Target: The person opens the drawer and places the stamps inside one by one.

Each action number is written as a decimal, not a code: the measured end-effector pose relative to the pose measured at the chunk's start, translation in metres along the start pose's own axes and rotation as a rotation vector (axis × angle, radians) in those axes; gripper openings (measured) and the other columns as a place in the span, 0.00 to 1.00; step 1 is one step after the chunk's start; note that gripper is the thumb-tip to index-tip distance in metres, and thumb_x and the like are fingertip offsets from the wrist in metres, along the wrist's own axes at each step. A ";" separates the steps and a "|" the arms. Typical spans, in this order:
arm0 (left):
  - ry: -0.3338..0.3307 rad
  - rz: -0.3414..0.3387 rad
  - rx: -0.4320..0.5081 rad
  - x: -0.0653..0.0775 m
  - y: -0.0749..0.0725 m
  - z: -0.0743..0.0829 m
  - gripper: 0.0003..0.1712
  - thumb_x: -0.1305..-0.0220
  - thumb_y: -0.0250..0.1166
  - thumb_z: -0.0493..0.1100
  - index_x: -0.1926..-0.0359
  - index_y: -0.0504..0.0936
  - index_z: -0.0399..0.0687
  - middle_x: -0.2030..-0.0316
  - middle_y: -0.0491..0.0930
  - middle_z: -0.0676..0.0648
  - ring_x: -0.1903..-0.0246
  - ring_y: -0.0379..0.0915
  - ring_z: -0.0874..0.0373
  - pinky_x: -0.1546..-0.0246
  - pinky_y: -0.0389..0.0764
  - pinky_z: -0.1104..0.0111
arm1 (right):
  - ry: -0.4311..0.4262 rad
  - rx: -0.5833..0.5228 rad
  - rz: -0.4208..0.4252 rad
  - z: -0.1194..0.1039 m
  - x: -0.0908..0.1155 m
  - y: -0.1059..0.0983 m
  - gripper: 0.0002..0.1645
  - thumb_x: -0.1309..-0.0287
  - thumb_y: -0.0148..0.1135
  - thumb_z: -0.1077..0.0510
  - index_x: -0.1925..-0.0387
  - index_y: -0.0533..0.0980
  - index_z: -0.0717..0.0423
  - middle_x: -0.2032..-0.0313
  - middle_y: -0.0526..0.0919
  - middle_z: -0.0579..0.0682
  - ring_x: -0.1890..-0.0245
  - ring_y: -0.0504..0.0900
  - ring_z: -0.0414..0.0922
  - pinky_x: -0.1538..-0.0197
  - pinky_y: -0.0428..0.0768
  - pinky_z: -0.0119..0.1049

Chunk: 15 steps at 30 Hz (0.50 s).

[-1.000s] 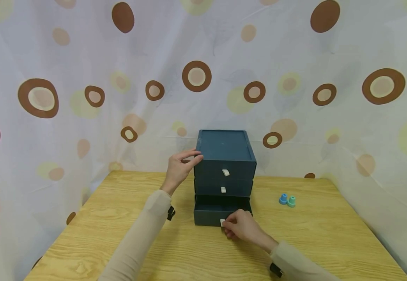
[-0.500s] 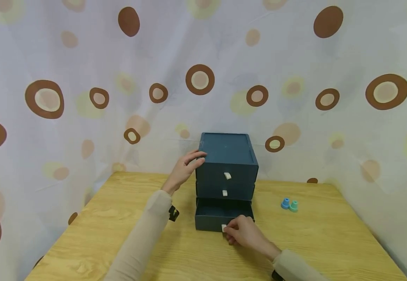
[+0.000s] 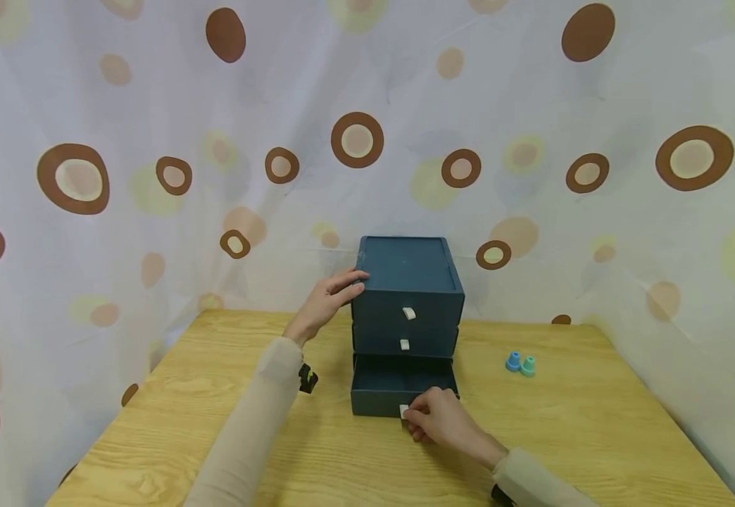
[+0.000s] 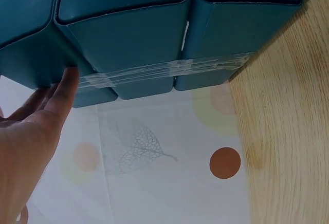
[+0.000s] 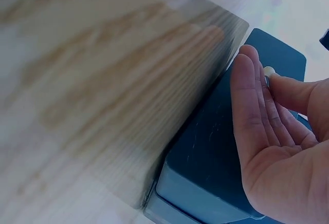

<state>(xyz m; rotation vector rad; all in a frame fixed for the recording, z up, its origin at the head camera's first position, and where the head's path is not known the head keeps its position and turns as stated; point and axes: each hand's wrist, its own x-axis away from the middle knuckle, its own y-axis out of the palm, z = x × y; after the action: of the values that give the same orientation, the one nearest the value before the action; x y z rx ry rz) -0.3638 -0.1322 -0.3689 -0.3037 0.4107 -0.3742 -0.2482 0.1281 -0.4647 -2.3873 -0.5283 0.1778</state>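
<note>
A dark blue drawer cabinet (image 3: 408,264) stands on the table, stacked in three tiers with white pull tabs. Its bottom drawer (image 3: 374,403) is pulled partway out, and the visible inside holds nothing. My right hand (image 3: 446,421) pinches that drawer's white tab (image 3: 403,410) between thumb and fingers; in the right wrist view the tab (image 5: 269,71) shows between them. My left hand (image 3: 332,299) rests at the cabinet's upper left edge with fingers extended. In the left wrist view, a finger of the left hand (image 4: 38,126) lies against the cabinet's side (image 4: 149,44).
To the right of the cabinet, a blue cone-shaped piece (image 3: 514,362) and a teal one (image 3: 529,366) stand side by side on the wooden table (image 3: 595,422). Clear tape (image 4: 175,69) runs across the tiers' side. A patterned curtain (image 3: 532,91) hangs close behind.
The bottom drawer has come slightly farther out toward me, with my right hand on its tab. My left hand stays at the cabinet's upper left edge. The head view shifted a little.
</note>
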 end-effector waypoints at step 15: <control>-0.008 -0.021 0.055 0.000 0.000 0.000 0.24 0.26 0.56 0.51 0.33 0.72 0.53 0.24 0.51 0.51 0.25 0.51 0.50 0.29 0.62 0.54 | -0.003 0.043 -0.042 -0.002 0.008 0.000 0.09 0.37 0.63 0.60 0.71 0.85 0.58 0.79 0.83 0.44 0.80 0.81 0.38 0.76 0.80 0.28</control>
<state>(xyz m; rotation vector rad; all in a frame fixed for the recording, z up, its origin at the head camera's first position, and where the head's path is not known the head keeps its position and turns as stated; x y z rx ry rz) -0.3638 -0.1324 -0.3688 -0.2557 0.3894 -0.4042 -0.2401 0.1298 -0.4630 -2.3328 -0.5700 0.1730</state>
